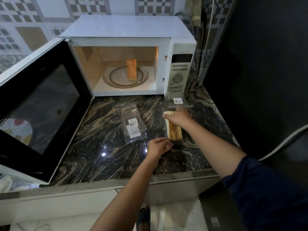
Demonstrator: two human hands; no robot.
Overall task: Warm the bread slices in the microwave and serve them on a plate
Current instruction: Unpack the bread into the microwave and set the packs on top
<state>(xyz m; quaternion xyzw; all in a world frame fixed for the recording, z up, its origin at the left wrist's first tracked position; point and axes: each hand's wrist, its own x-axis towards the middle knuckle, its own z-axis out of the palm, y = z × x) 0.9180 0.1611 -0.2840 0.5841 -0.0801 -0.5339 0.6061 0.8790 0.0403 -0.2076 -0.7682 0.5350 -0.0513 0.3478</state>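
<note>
A white microwave (126,29) stands at the back of the dark marble counter, its door (38,104) swung wide open to the left. Inside, two bread slices (131,69) stand on edge on the glass turntable (116,77). In front of the control panel lies an open clear plastic container (178,104) with more bread slices (175,133) in it. My right hand (179,118) grips the top of those slices. My left hand (158,147) pinches the container's near edge.
A second clear plastic container (133,124), empty and labelled, lies on the counter (103,147) between the microwave and my hands. A dark wall (266,64) closes the right side, with cables (208,39) hanging behind the microwave. The counter's front edge (100,185) runs below.
</note>
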